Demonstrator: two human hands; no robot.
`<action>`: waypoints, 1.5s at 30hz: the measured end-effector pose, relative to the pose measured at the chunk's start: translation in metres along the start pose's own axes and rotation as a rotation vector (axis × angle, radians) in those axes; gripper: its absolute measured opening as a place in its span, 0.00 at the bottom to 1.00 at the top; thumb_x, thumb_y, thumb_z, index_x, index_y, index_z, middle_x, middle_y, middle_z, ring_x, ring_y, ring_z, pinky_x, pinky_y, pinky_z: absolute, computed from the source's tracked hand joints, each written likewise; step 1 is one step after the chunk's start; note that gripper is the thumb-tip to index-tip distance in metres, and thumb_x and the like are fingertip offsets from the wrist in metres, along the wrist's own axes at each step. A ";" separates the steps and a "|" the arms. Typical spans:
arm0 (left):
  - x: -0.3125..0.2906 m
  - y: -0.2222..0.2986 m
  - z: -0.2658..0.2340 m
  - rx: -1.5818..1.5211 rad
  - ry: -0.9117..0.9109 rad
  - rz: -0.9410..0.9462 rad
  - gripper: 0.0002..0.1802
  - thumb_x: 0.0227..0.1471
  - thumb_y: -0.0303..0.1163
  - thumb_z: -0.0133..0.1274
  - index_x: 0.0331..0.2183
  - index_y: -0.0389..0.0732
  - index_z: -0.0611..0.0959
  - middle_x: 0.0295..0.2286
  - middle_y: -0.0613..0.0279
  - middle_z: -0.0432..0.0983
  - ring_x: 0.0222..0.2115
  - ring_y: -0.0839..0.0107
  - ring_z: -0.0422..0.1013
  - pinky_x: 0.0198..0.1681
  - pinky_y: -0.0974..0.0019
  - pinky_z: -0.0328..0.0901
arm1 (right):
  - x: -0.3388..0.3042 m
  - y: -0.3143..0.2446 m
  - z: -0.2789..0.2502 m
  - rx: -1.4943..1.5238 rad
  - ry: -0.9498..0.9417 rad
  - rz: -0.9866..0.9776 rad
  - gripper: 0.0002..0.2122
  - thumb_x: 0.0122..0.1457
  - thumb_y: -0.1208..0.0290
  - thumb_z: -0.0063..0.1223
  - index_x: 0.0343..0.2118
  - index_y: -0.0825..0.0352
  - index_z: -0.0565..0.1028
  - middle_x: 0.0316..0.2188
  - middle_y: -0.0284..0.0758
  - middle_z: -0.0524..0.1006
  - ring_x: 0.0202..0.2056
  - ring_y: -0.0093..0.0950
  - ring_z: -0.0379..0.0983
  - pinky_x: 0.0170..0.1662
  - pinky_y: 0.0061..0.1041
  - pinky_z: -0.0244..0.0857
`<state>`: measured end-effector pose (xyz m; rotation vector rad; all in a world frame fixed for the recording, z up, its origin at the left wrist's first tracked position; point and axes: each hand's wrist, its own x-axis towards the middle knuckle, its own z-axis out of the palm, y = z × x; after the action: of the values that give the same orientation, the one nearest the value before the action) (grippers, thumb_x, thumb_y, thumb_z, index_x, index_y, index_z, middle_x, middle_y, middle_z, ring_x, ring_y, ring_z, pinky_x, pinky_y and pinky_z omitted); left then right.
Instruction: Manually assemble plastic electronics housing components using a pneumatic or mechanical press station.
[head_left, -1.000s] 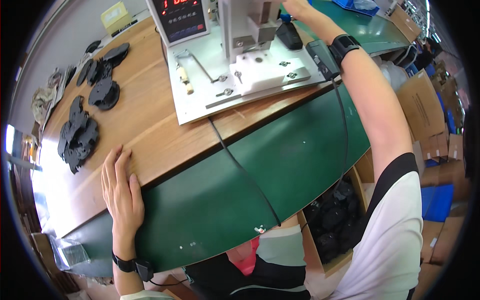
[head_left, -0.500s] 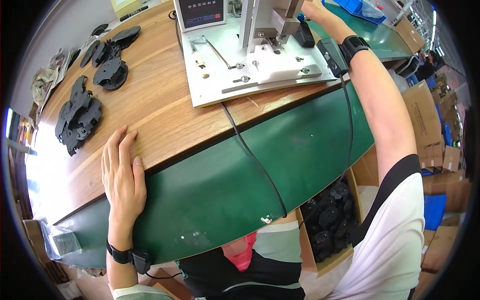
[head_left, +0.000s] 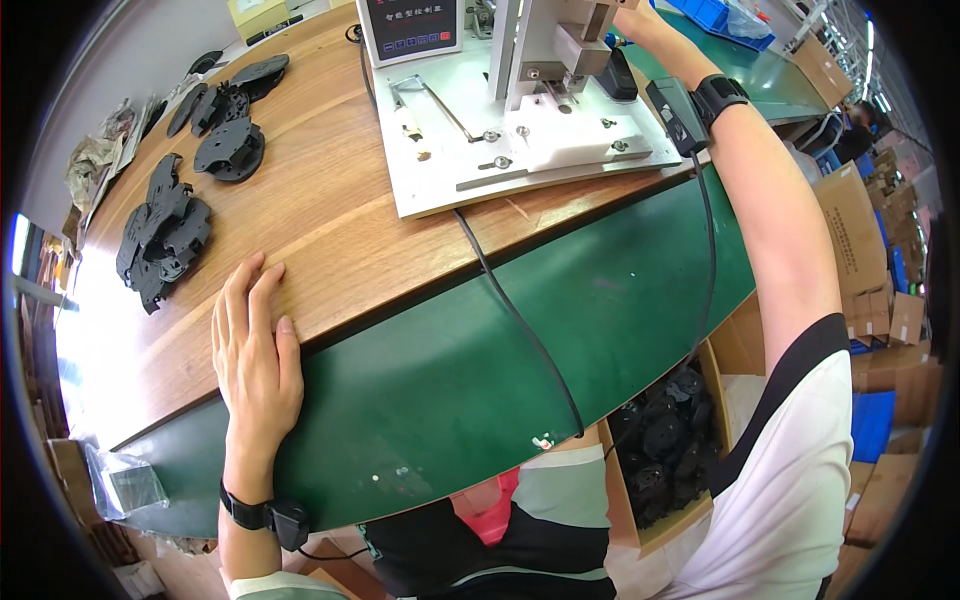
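The press (head_left: 540,50) stands on the wooden worktop (head_left: 320,230). The right hand (head_left: 640,22), arm outstretched, is beside it; its grip, cropped, cannot be told. The left hand (head_left: 258,365) rests palm-down, empty, fingers extended, across the worktop's edge.

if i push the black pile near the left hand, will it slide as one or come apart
The pile would probably spread, since its pieces overlap unevenly. Their thin, plastic-like edges suggest stiff, fairly light parts. Their flattish shapes make rolling unlikely.
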<state>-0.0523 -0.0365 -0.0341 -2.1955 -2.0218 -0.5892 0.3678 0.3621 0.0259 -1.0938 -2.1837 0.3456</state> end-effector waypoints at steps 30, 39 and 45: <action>-0.003 -0.005 -0.005 -0.005 0.018 0.026 0.25 0.61 0.27 0.46 0.59 0.38 0.75 0.62 0.49 0.65 0.63 0.46 0.61 0.67 0.47 0.55 | -0.023 0.030 -0.021 -0.043 0.088 0.099 0.17 0.67 0.65 0.48 0.54 0.66 0.78 0.50 0.41 0.82 0.51 0.36 0.77 0.54 0.34 0.70; -0.001 -0.004 -0.004 -0.016 0.049 0.050 0.24 0.60 0.27 0.50 0.58 0.37 0.75 0.60 0.48 0.66 0.61 0.45 0.62 0.67 0.46 0.56 | -0.024 0.038 -0.029 -0.055 0.110 0.121 0.18 0.66 0.65 0.48 0.54 0.66 0.78 0.50 0.41 0.82 0.50 0.36 0.77 0.55 0.34 0.69; -0.003 -0.007 -0.001 -0.031 0.052 0.058 0.24 0.60 0.27 0.50 0.58 0.38 0.75 0.60 0.49 0.66 0.61 0.45 0.62 0.67 0.46 0.55 | -0.020 0.045 -0.028 -0.064 0.113 0.138 0.18 0.66 0.65 0.48 0.54 0.66 0.78 0.50 0.42 0.82 0.50 0.37 0.77 0.55 0.34 0.69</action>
<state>-0.0597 -0.0392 -0.0354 -2.2238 -1.9295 -0.6675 0.4226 0.3722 0.0153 -1.2729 -2.0380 0.2692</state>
